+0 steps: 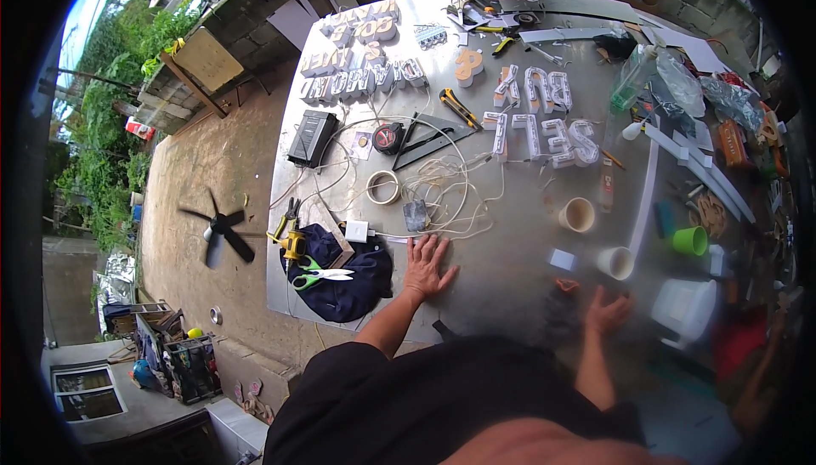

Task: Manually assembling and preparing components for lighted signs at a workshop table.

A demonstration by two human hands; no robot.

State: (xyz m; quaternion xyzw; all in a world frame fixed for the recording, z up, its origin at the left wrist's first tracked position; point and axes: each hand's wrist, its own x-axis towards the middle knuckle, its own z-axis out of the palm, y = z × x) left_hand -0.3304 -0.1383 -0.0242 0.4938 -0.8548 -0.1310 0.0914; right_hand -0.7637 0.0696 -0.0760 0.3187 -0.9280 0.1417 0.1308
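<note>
Both hands down on the metal worktable (501, 269) — left hand (425, 267) flat, fingers spread, near the tangled white cord (442, 189), right hand (607, 310) blurred, fingers unclear, just below a white cup (615, 263).

Bare tabletop (501, 252) between cable tangle (442, 189), cups (578, 214).

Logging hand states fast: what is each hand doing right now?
Left hand: open, flat on the metal table, holding nothing.
Right hand: resting at the table edge near a white cup; blurred, grip cannot be told.
</note>
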